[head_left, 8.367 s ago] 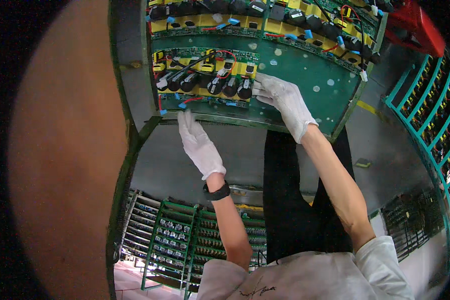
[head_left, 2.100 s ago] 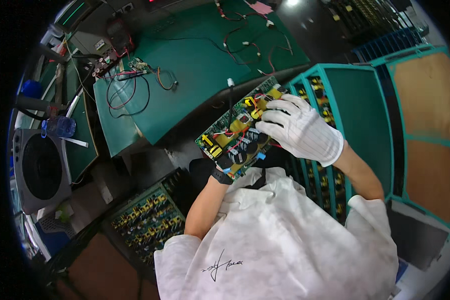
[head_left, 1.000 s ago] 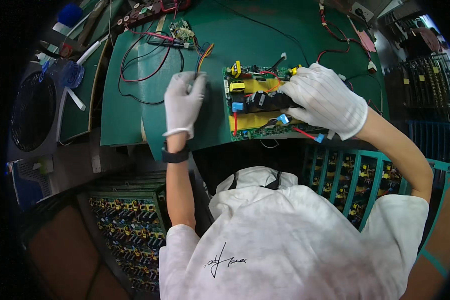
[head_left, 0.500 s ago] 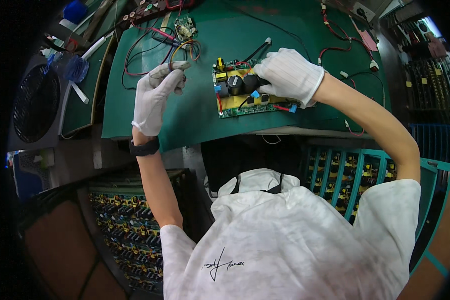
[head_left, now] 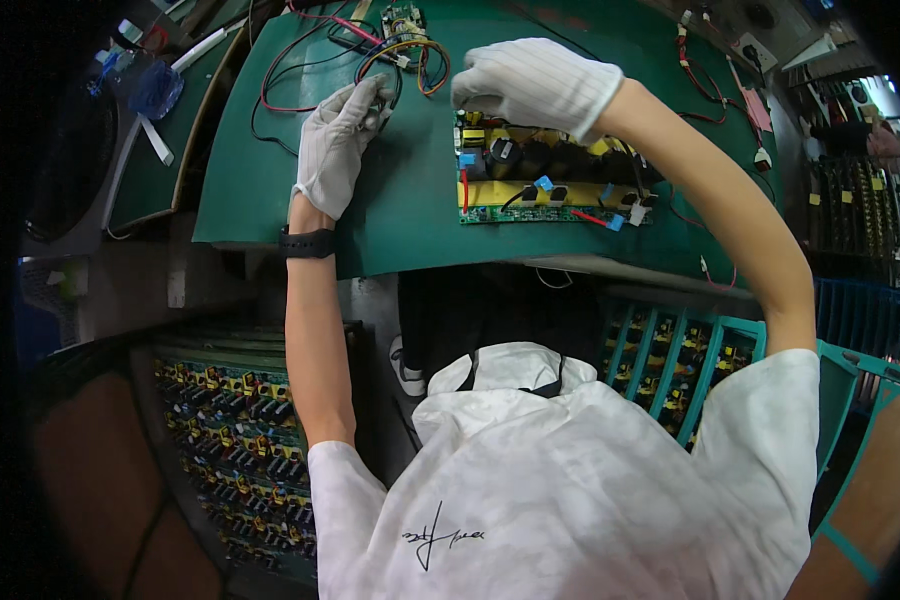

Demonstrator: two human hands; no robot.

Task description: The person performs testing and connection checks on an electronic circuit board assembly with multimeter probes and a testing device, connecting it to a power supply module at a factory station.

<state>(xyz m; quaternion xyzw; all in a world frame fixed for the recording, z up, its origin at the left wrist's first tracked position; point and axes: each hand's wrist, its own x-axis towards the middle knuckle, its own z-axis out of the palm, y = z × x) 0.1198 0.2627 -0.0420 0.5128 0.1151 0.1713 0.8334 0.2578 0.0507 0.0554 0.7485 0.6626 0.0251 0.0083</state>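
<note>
My left hand [head_left: 342, 145], in a white glove, is closed in a pinch on thin wires [head_left: 398, 92] at its fingertips. A loop of coloured wires [head_left: 426, 48] runs from there toward a small circuit board [head_left: 403, 20] at the back. My right hand [head_left: 530, 82], gloved too, hovers over the far edge of a larger circuit board [head_left: 490, 213]. Its fingers are curled, and whatever they hold is hidden. Round black parts, yellow parts, blue-tipped wires and red wires sit on the larger board, which lies flat on the green mat [head_left: 400, 225].
A pink-and-black test lead [head_left: 355, 28] lies behind my left hand. Red and black cables with white plugs [head_left: 763, 158] are at the right. Racks of circuit boards [head_left: 235, 440] stand below the table at left, and a teal rack [head_left: 685, 365] at right.
My right hand has lifted off the middle of the large board and moved left toward its far edge. My left hand has come slightly right, still pinching wires. The whole view has shifted a little.
</note>
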